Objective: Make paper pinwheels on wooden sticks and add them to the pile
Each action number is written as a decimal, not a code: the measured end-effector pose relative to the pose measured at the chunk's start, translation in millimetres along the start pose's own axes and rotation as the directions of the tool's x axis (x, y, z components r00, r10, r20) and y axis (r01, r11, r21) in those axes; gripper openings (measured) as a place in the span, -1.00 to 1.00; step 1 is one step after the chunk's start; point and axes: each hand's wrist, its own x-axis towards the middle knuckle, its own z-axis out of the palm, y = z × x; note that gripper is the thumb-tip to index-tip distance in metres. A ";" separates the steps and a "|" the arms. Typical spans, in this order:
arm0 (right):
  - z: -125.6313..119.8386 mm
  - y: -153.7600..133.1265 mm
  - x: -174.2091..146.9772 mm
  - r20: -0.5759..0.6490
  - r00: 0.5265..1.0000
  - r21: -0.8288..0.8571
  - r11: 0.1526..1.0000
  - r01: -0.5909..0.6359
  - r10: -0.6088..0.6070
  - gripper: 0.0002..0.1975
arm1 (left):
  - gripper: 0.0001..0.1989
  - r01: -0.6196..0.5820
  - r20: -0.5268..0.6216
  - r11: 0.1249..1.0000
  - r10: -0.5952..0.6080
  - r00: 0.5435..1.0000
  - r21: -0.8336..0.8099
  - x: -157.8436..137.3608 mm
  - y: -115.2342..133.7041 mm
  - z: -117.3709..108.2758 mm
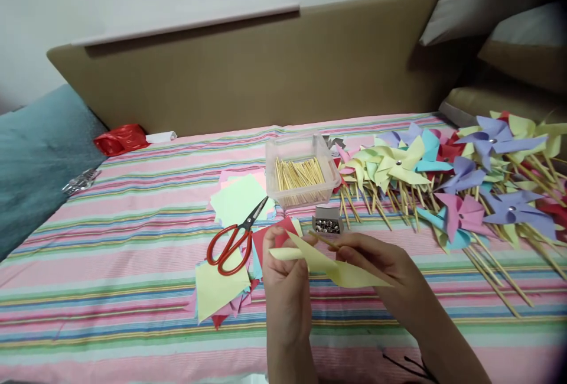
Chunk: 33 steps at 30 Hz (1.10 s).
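A pale yellow paper pinwheel (354,276) is pinched by my left hand (286,283), with its blades folded toward the centre. My right hand (376,257) grips a thin wooden stick (322,240), its tip reaching behind the paper. Whether stick and paper are joined cannot be seen. Just beyond the hands lies a small open box of metal thumbtacks (326,226). Red-handled scissors (234,241) rest on paper squares to the left, partly on a red sheet (270,235). A light green sheet (237,198) tops the farther stack, and a yellow sheet (221,286) the nearer one.
Behind the tack box stands a clear plastic container (302,192) of wooden sticks. Many finished pinwheels (398,165) crowd the right side. A red plastic bag (120,140) and a clear packet (82,181) lie at left on the striped cloth (124,242). A brown backrest (257,71) rises behind.
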 end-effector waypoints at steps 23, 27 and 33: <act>2.2 -21.3 -6.6 0.137 0.932 -0.255 0.897 0.362 -0.336 -0.84 | -0.70 -0.082 -0.039 0.990 0.078 0.996 -0.118 -3.0 5.0 0.8; 3.8 -22.4 -8.3 0.106 0.940 -0.260 0.903 0.342 -0.325 -0.85 | -0.68 -0.089 -0.032 0.993 0.087 0.996 -0.081 -4.5 8.0 2.2; 6.7 -23.3 -11.0 0.044 0.948 -0.238 0.918 0.317 -0.316 -0.85 | -0.65 -0.104 0.006 0.992 0.105 0.994 -0.066 -7.3 12.7 3.9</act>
